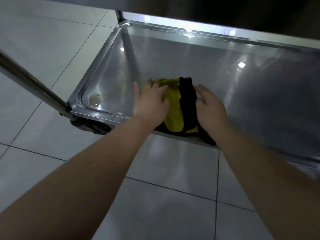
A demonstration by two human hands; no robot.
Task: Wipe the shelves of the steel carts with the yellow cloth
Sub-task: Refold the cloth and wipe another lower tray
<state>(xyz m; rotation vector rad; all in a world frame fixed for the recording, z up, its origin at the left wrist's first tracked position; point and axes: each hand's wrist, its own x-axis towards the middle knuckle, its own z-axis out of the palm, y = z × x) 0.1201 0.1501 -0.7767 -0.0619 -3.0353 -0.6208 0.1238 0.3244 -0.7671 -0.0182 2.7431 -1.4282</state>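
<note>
Lower shelf (216,66) of the steel cart (76,108), viewed from above. The cloth (174,108), yellow with a black band, lies bunched on the shelf at its near rim, with its near edge draped over that rim.

Left hand (150,103): fingers spread, palm down, pressed flat on the left part of the cloth, thumb out to the side on or just over the bare steel. It grips nothing; the open palm appears meant to spread pressure across the fabric so that more of it bears on the shelf.

Right hand (210,106): fingers loosely opened, resting on the black band at the cloth's right edge. Whether the fingertips pinch the fabric or merely lie on it cannot be told; the hand is somewhat blurred. Its position suggests it is gathering or steadying the cloth.

A pale residue (94,99) sits in the shelf's near-left corner, apart from the cloth and to the left of the left hand. The rest of the shelf shows reflections and faint streaks only.

Judgement: wiping of this shelf is in hand but not complete; the corner residue remains. The raised rim and rounded corner will likely hold residue, so the cloth would need working into that corner.
</note>
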